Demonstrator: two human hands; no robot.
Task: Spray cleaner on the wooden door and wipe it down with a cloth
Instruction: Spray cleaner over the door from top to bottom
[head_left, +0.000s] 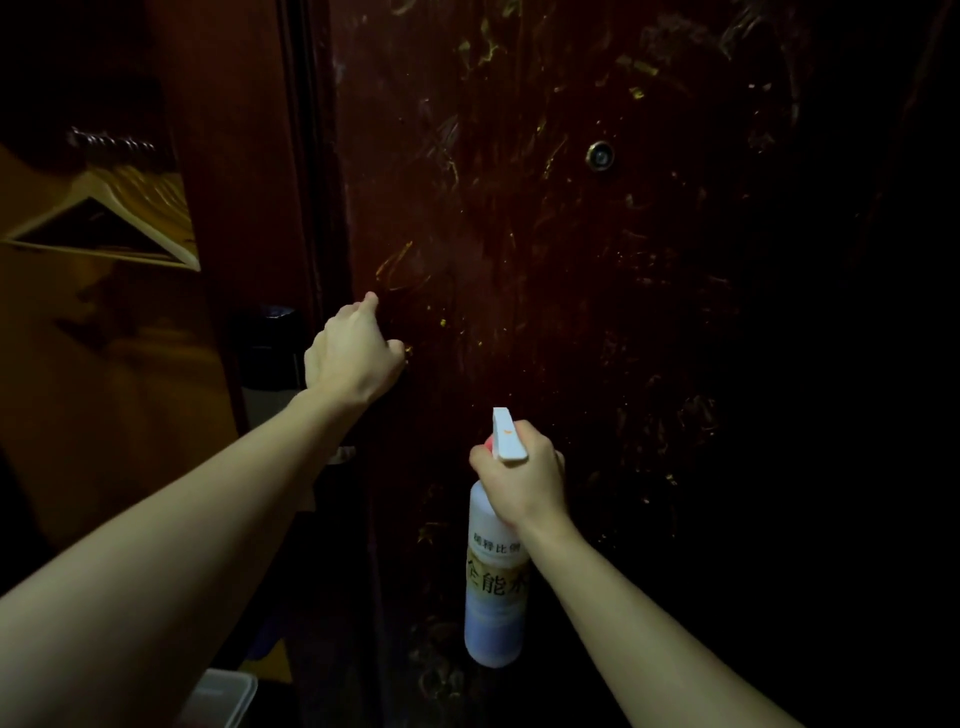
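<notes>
The spraying step looks to be in hand, judging by the bottle raised at the wooden door; the right hand is wrapped round the neck of the spray bottle, fingers curled over the trigger side below the white nozzle head, which points up and toward the door; whether the trigger is squeezed cannot be told; the left hand reaches to the door's left edge, fingers bent inward with knuckles toward the panel, and whether it grips anything is hidden; no cloth is plainly seen, though a pale scrap shows under the left forearm and may be it; the next move likely calls for a firm squeeze with the nozzle aimed at the smeared middle of the door, then a cloth brought up to wipe; the door is dark reddish-brown, glossy, streaked with yellowish scuffs, with a round metal peephole high on its right; the bottle is a slim white plastic cylinder with a printed label; left of the door hang pale wooden hangers
</notes>
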